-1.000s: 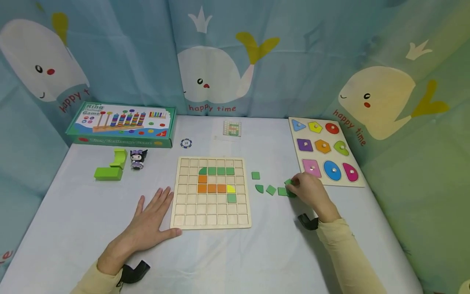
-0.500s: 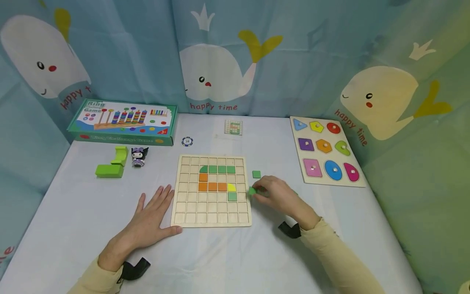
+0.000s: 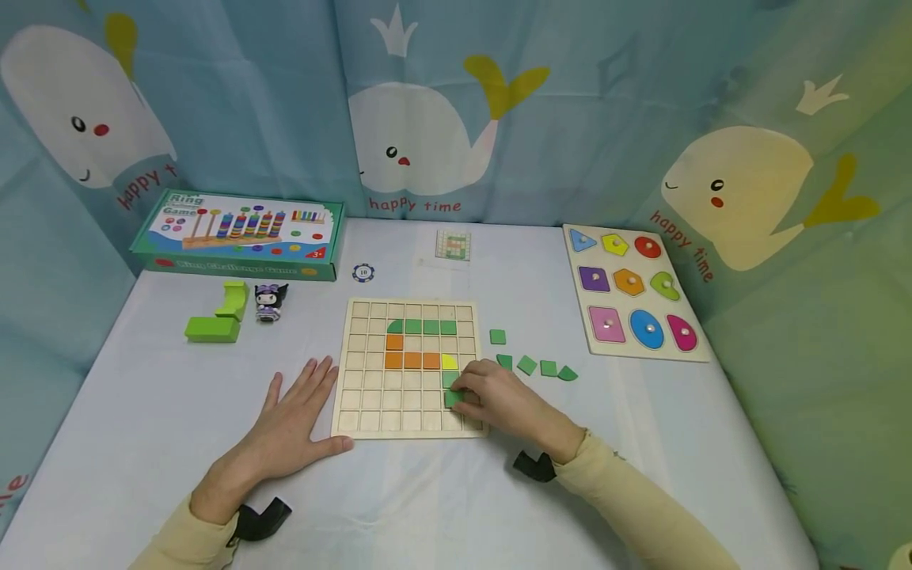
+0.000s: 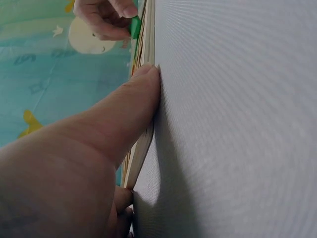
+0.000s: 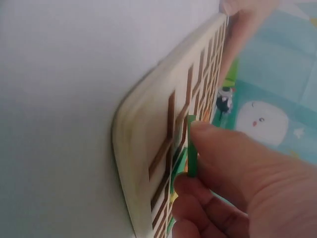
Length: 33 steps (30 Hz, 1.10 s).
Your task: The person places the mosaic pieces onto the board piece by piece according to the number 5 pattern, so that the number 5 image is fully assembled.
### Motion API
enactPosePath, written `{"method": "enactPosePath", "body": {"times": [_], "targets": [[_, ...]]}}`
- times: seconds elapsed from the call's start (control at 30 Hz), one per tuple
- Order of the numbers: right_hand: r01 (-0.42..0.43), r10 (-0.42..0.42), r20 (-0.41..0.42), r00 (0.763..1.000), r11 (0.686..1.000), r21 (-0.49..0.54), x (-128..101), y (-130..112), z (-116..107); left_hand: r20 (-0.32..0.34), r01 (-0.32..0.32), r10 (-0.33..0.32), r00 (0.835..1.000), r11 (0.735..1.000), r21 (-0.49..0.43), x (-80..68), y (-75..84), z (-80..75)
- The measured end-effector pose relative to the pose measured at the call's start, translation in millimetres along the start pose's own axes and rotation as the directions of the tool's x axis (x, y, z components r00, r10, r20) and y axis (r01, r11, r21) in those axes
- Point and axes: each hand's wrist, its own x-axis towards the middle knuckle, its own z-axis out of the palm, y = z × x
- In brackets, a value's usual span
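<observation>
A wooden grid board (image 3: 409, 435) lies on the white cloth, holding green, orange and yellow tiles in several cells. My right hand (image 3: 507, 402) is over its right side and pinches a green square tile (image 3: 452, 399) between thumb and fingers. That tile is just below a green tile (image 3: 450, 379) set in the grid; in the right wrist view the pinched tile (image 5: 192, 156) stands tilted on edge against the board. With fingers spread, my left hand (image 3: 288, 435) rests on the cloth along the board's left edge, its thumb touching the lower left corner.
Several loose green tiles (image 3: 526, 365) lie right of the board. Behind are a pattern card (image 3: 453, 245), a poker chip (image 3: 363, 273) and a knobbed shape puzzle (image 3: 634, 293). At left sit a game box (image 3: 238, 236), a figurine (image 3: 270, 303) and green blocks (image 3: 212, 329).
My right hand has picked up a green square tile from the loose ones at right and carried it left onto the board. The left hand has stayed in place.
</observation>
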Motion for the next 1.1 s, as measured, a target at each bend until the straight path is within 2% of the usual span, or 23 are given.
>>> {"method": "enactPosePath", "body": {"times": [0.2, 0.33, 0.57, 0.7, 0.9, 1.0, 1.1], "targets": [[0.015, -0.015, -0.007, 1.000, 1.000, -0.021, 0.1, -0.7, 6.1, 0.002, -0.003, 0.003, 1.000, 1.000, -0.005, -0.7, 1.3, 1.0], [0.005, -0.006, -0.024, 1.000, 1.000, -0.010, -3.7, 2.0, 2.6, 0.001, -0.003, 0.003, 1.000, 1.000, -0.004, -0.9, 1.9, 1.8], [-0.147, 0.143, -0.066, 0.988, 0.987, -0.065, -29.1, 27.3, -19.8, 0.006, -0.004, 0.004, 1.000, 1.000, 0.000, -1.9, 2.0, 2.3], [-0.281, 0.272, -0.101, 0.957, 0.956, -0.084, -53.8, 47.8, -34.0, 0.009, -0.005, 0.005, 1.000, 1.000, 0.002, -1.8, 1.6, 2.0], [-0.497, 0.490, -0.098, 0.866, 0.864, -0.082, -89.7, 70.6, -53.6, 0.006, -0.008, 0.008, 1.000, 1.000, 0.006, -0.8, 0.9, 1.3], [-0.554, 0.549, -0.075, 0.832, 0.829, -0.078, -100.3, 77.2, -57.5, 0.003, -0.011, 0.011, 1.000, 1.000, 0.008, -0.3, 0.7, 0.8], [-0.563, 0.558, -0.077, 0.826, 0.823, -0.073, -104.3, 82.5, -54.8, 0.002, -0.012, 0.012, 1.000, 1.000, 0.012, 0.1, 0.4, 0.3]]}}
